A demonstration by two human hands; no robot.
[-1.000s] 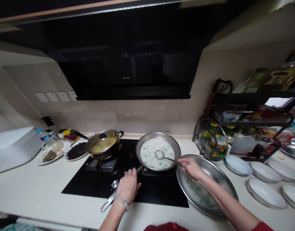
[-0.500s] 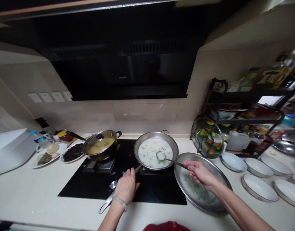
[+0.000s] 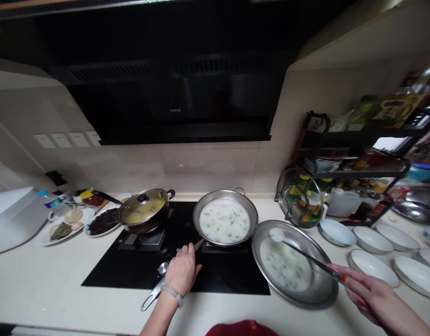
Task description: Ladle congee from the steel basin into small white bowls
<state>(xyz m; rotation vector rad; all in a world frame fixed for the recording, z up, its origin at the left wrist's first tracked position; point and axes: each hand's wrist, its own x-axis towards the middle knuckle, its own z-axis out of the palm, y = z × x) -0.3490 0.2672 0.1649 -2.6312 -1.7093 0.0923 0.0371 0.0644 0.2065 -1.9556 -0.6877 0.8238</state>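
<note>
Steel gleams nearest the viewer: a wide metal basin (image 3: pixel 320 291) sits on the pale counter just right of the black hob (image 3: pixel 130 270), its near rim close to the counter's front edge, with a shallow pool of white soup in its bottom. The right hand (image 3: pixel 372 296) is at the basin's near right edge, fingers pinched around the handle of a ladle (image 3: pixel 277 234), whose full bowl hangs over the basin's far left part, just inside the rim. The left hand (image 3: pixel 181 273) is clenched on the long handle of the pan (image 3: pixel 225 221), over the hob's front middle; a loose spoon-like utensil (image 3: pixel 153 291) lies just left of that hand, its loop end past the hob's front edge. The pan, full of white soup with green flecks, stands on the hob's right burner, its rim nearly touching the basin's. A lidded pot (image 3: pixel 143 212) is on the left burner, apart from the pan. White bowls (image 3: pixel 370 239) crowd the counter right of the basin. Bare counter lies open left of the hob's front.
</note>
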